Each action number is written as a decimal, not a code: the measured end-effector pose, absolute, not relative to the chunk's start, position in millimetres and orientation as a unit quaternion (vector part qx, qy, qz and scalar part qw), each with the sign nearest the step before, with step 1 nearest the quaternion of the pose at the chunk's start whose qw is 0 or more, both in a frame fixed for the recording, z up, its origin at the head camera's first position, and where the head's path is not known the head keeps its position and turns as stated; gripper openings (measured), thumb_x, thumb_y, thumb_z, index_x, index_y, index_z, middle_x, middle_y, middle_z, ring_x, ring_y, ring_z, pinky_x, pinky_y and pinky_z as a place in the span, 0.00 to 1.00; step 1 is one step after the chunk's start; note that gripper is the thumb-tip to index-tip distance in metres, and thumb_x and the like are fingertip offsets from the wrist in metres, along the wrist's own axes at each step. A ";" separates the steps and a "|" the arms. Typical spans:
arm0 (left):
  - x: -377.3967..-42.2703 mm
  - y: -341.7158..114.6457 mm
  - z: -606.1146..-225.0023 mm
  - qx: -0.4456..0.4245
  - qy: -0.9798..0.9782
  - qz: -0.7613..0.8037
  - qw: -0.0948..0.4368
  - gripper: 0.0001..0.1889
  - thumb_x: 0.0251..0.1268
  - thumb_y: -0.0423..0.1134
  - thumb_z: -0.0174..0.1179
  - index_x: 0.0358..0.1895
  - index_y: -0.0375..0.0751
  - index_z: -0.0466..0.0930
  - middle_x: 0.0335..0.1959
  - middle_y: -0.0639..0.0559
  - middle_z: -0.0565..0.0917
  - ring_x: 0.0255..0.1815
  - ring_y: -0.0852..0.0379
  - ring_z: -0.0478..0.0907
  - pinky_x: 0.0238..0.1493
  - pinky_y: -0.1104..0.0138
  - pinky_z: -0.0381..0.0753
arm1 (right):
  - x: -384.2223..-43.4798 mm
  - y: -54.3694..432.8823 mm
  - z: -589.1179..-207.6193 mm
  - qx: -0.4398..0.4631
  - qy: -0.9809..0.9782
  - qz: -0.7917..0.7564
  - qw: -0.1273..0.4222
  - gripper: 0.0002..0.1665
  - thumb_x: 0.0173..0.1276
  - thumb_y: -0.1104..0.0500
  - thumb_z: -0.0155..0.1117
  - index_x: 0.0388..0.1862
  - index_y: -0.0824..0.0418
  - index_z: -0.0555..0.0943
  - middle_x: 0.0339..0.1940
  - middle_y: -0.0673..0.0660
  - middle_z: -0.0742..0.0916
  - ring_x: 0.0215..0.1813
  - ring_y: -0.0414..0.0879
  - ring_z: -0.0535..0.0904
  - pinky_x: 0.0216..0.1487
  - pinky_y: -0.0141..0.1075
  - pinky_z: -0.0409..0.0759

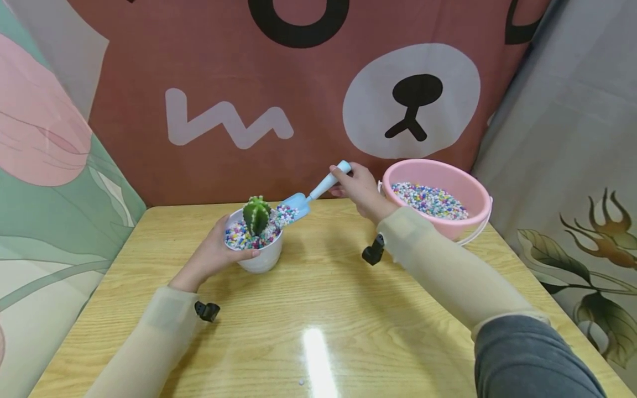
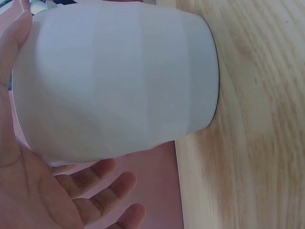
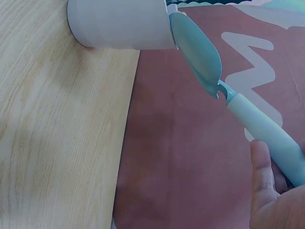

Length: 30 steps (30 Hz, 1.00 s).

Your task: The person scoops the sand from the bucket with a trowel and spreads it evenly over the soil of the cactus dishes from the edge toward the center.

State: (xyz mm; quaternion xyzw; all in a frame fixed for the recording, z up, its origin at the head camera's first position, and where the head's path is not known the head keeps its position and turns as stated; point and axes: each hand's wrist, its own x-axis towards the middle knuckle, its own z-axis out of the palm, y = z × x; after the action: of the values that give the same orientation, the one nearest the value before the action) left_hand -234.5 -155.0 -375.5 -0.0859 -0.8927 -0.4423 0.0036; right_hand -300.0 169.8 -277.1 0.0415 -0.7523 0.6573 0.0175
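A white flower pot (image 1: 265, 258) stands on the table, filled with multicoloured beads (image 1: 236, 237) around a green cactus (image 1: 256, 215). My left hand (image 1: 213, 250) grips the pot from its left side, thumb across the front near the rim. In the left wrist view the pot's wall (image 2: 124, 81) fills the upper part, with several fingers beneath it. My right hand (image 1: 362, 190) holds a light blue trowel (image 1: 325, 184) by its handle. Its scoop, carrying beads, slopes down to the pot's right rim. The right wrist view shows the scoop's underside against the rim.
A pink bucket (image 1: 478, 202) with a white handle stands at the back right of the wooden table (image 1: 278, 331), part filled with the same beads. One loose bead (image 1: 301, 382) lies near the front. A bear-printed curtain (image 1: 224, 171) hangs right behind the table's far edge.
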 end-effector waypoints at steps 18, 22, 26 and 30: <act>-236.4 -156.5 -380.7 -0.097 -0.889 -0.447 -0.006 0.65 0.53 0.53 0.80 0.83 0.32 0.42 0.75 0.28 0.63 0.73 0.32 0.64 0.71 0.38 0.63 | -299.6 171.6 -278.2 0.032 -0.758 0.651 0.015 0.20 0.80 0.50 0.61 0.55 0.66 0.75 0.47 0.62 0.83 0.42 0.49 0.84 0.53 0.42 0.85; -237.0 -156.0 -380.9 -0.098 -0.889 -0.447 -0.009 0.65 0.53 0.53 0.80 0.83 0.32 0.42 0.75 0.28 0.63 0.73 0.32 0.64 0.71 0.38 0.63 | -299.5 171.9 -279.4 0.033 -0.754 0.656 0.019 0.20 0.80 0.51 0.61 0.55 0.67 0.74 0.47 0.63 0.83 0.42 0.50 0.84 0.59 0.50 0.82; -237.7 -157.1 -379.3 -0.096 -0.893 -0.439 -0.015 0.66 0.53 0.53 0.80 0.83 0.31 0.40 0.77 0.27 0.59 0.74 0.31 0.62 0.71 0.37 0.62 | -299.5 172.0 -279.7 0.034 -0.753 0.657 0.019 0.20 0.80 0.51 0.61 0.55 0.67 0.74 0.46 0.63 0.83 0.43 0.52 0.85 0.58 0.48 0.83; -237.2 -158.2 -375.7 -0.092 -0.899 -0.429 -0.008 0.67 0.53 0.53 0.80 0.82 0.27 0.37 0.77 0.24 0.55 0.75 0.28 0.57 0.72 0.35 0.59 | -300.3 171.4 -279.5 0.041 -0.753 0.657 0.021 0.20 0.80 0.50 0.62 0.54 0.67 0.75 0.45 0.63 0.84 0.44 0.54 0.85 0.57 0.47 0.84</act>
State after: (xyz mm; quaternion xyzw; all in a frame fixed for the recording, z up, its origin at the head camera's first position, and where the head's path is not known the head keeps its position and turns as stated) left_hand -237.2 -158.2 -375.7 -0.0917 -0.8987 -0.4289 -0.0082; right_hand -300.3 171.4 -279.5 0.0407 -0.7529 0.6566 0.0208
